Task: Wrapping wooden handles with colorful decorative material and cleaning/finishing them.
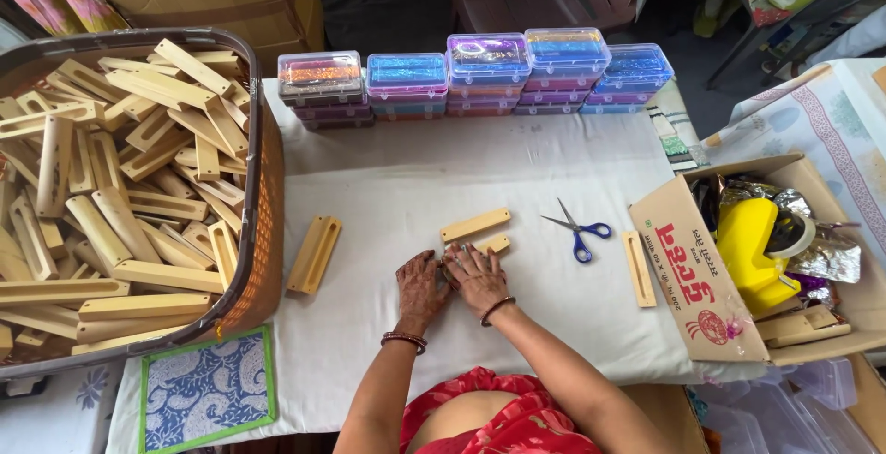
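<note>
My left hand and my right hand lie side by side on the white cloth, palms down, fingers together. Whatever is under them is hidden. Just past my right fingertips a small wooden piece pokes out, touching the hand. A longer wooden bar lies a little farther off. Blue-handled scissors rest to the right of it.
A large basket of several wooden bars fills the left. A grooved wooden holder lies beside it. Stacked clear plastic boxes line the far edge. At right, a wooden bar and a cardboard box with a yellow tape dispenser.
</note>
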